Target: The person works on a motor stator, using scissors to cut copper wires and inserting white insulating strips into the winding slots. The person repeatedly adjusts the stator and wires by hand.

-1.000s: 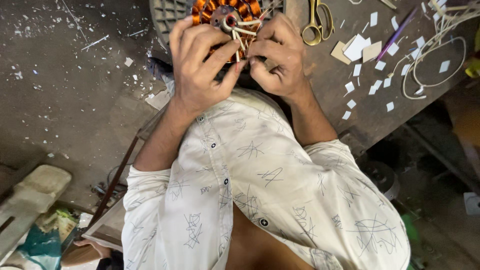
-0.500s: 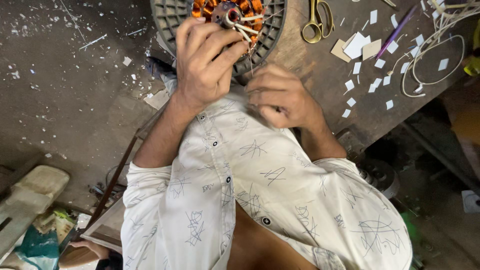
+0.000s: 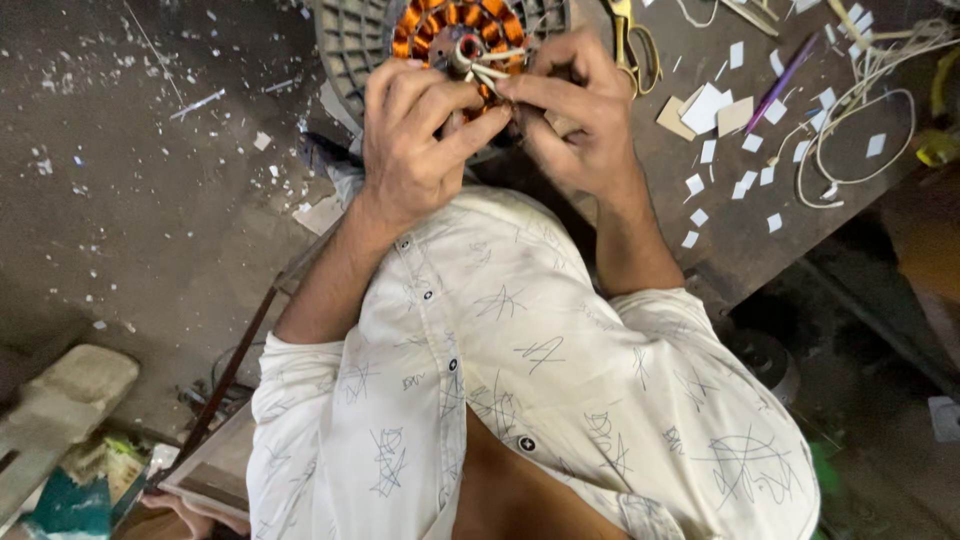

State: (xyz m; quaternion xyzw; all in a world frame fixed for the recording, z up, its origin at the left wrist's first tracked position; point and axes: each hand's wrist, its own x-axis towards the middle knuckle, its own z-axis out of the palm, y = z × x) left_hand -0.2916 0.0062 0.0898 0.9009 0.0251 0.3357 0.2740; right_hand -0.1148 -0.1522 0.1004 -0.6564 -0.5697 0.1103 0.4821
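Your left hand [image 3: 415,140] and right hand [image 3: 575,120] pinch their fingers shut on the pale lead wires [image 3: 490,65] of the round copper-wound stator [image 3: 455,30] at the bench's [image 3: 720,230] near edge, leads still loose.

The round motor stator [image 3: 440,40] sits at the desk's [image 3: 740,240] edge, and both hands crowd its near side, so little room is left there. Just right of the stator lie yellow-handled scissors [image 3: 632,45]. Farther right, paper scraps [image 3: 712,105], a purple pen [image 3: 782,75] and a looped white cord [image 3: 860,130] clutter the desk. Left of the stator, the floor [image 3: 130,200] lies open, dotted only with small white bits.
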